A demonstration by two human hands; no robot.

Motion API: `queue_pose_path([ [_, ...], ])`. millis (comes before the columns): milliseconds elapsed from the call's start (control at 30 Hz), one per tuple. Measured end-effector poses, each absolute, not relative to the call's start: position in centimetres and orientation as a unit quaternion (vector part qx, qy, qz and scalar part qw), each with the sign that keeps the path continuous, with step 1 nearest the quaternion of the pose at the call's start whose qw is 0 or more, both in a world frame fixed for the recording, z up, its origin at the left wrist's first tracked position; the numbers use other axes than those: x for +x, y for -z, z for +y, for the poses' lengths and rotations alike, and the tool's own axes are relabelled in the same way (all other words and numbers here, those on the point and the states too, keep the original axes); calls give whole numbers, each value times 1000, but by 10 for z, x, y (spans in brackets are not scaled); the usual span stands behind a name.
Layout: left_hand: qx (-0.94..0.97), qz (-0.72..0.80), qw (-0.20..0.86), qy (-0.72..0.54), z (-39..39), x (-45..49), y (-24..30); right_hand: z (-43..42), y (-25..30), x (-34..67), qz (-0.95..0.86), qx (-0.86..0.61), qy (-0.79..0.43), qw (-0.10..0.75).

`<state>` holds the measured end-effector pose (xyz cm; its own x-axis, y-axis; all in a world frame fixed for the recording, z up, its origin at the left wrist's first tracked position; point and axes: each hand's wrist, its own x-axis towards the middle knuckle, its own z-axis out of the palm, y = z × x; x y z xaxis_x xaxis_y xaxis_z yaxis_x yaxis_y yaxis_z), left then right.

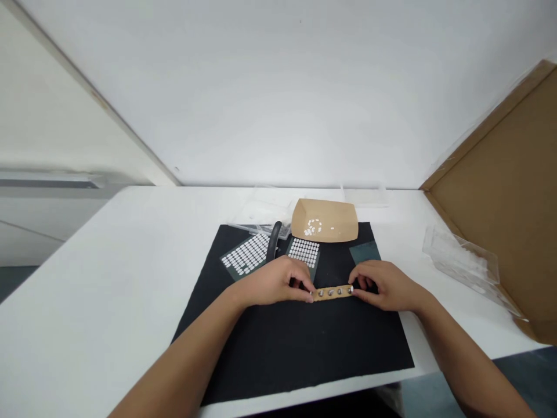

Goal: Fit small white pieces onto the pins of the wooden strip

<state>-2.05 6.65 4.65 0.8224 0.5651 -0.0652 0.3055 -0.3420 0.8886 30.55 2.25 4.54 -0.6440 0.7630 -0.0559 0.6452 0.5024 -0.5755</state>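
A narrow brown strip [335, 292] lies across the black mat [304, 348], with several small shiny metal pieces in a row along it. My left hand [282, 281] is closed in a pinch on the strip's left end. At the right end, the thumb and index finger of my right hand [383, 284] close around the edge. A small white oval [351, 288] shows by the right fingertips; whether it is stuck to the strip or held, I cannot tell. Beyond my left hand lie two sheets of white oval dots, one on the left [248, 254] and another nearer the middle [304, 252].
A brown paper tray [326, 220] holding loose white ovals stands at the mat's back edge. A black curved handle [273, 241] lies between the sheets. Clear plastic boxes [461, 255] sit at right beside a large cardboard panel [500, 191]. A dark green sheet [364, 252] lies behind my right hand.
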Motion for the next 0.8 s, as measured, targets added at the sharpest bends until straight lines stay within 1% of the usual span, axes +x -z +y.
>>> queue_pose_path([
  [300,806,281,504,-131,61,-17,-50,23,-46,305,-860,-413,-283,101],
  [600,835,256,466,-141,60,-23,-55,21,-48,305,-861,-410,-283,100],
  [667,849,272,427,-149,62,-29,-58,21,-49,305,-862,-411,-281,96],
  [700,861,289,391,-148,63,-33,-60,20,-50,305,-863,-410,-281,93],
  [800,899,348,238,-118,69,-47,-64,20,-51,305,-863,-407,-286,87],
])
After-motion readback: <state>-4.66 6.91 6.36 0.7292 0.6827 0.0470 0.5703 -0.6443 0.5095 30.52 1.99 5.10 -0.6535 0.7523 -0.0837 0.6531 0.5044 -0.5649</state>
